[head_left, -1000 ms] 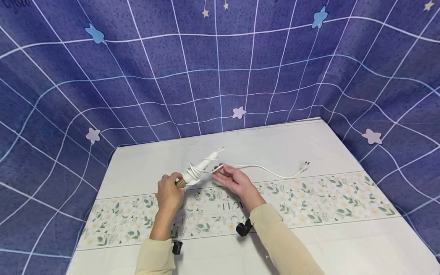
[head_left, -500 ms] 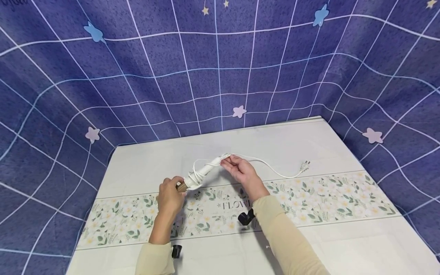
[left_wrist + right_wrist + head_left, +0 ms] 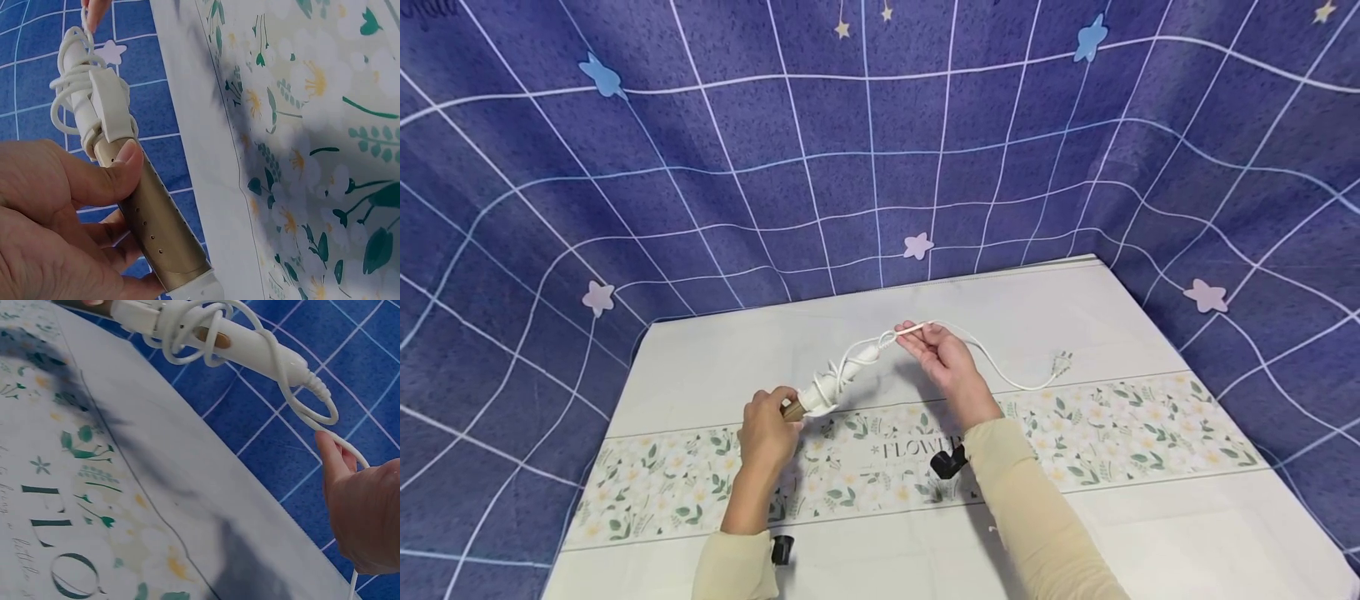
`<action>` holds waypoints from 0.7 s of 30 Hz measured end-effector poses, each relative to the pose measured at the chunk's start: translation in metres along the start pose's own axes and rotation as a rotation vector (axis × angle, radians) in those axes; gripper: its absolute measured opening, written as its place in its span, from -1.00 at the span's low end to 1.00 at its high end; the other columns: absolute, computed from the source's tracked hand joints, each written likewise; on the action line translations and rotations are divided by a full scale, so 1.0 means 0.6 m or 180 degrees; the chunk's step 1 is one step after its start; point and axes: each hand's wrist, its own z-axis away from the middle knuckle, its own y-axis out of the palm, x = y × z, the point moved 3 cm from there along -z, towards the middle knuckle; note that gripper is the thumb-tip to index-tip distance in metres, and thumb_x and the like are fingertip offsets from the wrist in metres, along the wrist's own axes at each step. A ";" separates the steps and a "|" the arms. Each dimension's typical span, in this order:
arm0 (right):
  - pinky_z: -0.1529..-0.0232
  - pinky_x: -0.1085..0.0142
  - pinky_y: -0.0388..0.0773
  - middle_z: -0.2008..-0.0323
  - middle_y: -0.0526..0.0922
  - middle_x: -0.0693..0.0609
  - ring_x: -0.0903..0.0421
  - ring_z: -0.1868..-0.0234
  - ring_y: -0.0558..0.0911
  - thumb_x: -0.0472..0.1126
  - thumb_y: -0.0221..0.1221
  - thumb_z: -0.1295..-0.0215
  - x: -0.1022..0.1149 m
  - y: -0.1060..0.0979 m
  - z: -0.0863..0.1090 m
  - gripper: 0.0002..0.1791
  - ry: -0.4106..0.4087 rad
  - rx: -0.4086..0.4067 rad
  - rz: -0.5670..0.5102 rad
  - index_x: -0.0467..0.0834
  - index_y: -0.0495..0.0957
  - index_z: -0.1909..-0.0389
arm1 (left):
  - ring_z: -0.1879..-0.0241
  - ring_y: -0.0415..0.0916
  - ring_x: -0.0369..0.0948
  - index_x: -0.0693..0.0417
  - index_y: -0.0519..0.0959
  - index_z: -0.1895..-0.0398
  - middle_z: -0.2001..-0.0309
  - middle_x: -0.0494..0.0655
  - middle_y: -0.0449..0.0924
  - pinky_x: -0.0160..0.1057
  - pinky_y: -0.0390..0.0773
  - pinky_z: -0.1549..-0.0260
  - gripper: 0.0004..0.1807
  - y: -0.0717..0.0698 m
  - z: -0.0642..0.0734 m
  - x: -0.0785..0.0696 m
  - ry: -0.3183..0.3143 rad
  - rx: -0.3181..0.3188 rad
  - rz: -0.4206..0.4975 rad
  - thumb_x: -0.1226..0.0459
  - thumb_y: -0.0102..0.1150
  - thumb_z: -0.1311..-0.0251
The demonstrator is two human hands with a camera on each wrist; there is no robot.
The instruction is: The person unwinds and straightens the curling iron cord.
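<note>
My left hand [image 3: 767, 429] grips a hair curling iron [image 3: 827, 389] by its gold-brown barrel [image 3: 159, 219], thumb on the near side. The iron slants up to the right, its white handle [image 3: 250, 347] uppermost. Several loops of white cord [image 3: 287, 387] are wound loosely round that handle. Just past the cord end, my right hand [image 3: 953, 367] pinches the cord between thumb and fingers. Beyond this hand the cord runs down to the right, ending at a two-pin plug [image 3: 1062, 363].
Below both hands lies a table with a white cover [image 3: 730, 342] and a floral printed band [image 3: 1105, 429]. A blue curtain [image 3: 775, 192] with grid lines and stars hangs behind it and on both sides.
My right hand has moved up and to the right along the handle, past its end, drawing the cord with it. The left hand keeps its grip nearly in place.
</note>
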 end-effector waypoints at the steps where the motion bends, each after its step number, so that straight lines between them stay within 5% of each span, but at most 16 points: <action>1: -0.31 -0.04 0.19 -0.37 0.12 -0.40 -0.25 -0.40 0.18 -0.43 -0.30 -0.50 0.003 0.000 -0.001 -0.87 -0.0009 0.0000 -0.0011 -0.29 0.15 0.30 | 0.10 0.41 0.06 0.08 0.59 0.01 0.18 0.10 0.49 0.18 0.35 0.15 -0.54 0.000 0.000 0.001 0.0004 0.0005 -0.0002 0.47 0.39 0.07; 6: -0.33 -0.04 0.17 -0.30 0.19 -0.38 -0.24 -0.41 0.16 -0.40 -0.34 -0.52 0.024 0.003 -0.001 -0.84 -0.0083 0.0016 -0.0093 -0.27 0.13 0.31 | 0.09 0.40 0.06 0.09 0.58 0.00 0.17 0.10 0.49 0.17 0.35 0.13 -0.53 0.000 0.001 0.005 0.0018 0.0060 -0.0040 0.47 0.38 0.07; 11: -0.35 -0.02 0.13 -0.32 0.17 -0.39 -0.23 -0.42 0.14 -0.38 -0.37 -0.53 0.044 0.007 0.004 -0.82 -0.0129 0.0049 -0.0108 -0.36 0.20 0.12 | 0.09 0.40 0.09 0.11 0.58 -0.02 0.17 0.12 0.49 0.21 0.35 0.14 -0.52 -0.002 0.000 0.015 -0.0032 0.0052 -0.0081 0.47 0.39 0.06; 15: -0.34 -0.05 0.13 -0.07 0.40 -0.46 -0.26 -0.41 0.15 -0.35 -0.34 -0.54 0.052 0.004 0.008 -0.76 -0.0066 0.0064 -0.0117 -0.46 0.20 0.04 | 0.09 0.38 0.12 0.12 0.56 -0.03 0.16 0.16 0.46 0.22 0.36 0.16 -0.54 -0.007 -0.002 0.022 -0.0101 0.0071 -0.0097 0.45 0.36 0.02; 21: -0.30 -0.15 0.14 0.05 0.45 -0.54 -0.33 -0.37 0.19 -0.35 -0.28 -0.53 0.057 -0.009 0.008 -0.81 -0.0026 -0.0005 -0.0193 -0.37 0.22 0.27 | 0.11 0.38 0.13 0.12 0.54 -0.04 0.14 0.20 0.46 0.19 0.38 0.21 -0.54 -0.012 -0.007 0.031 -0.0115 0.0100 -0.0097 0.44 0.34 0.00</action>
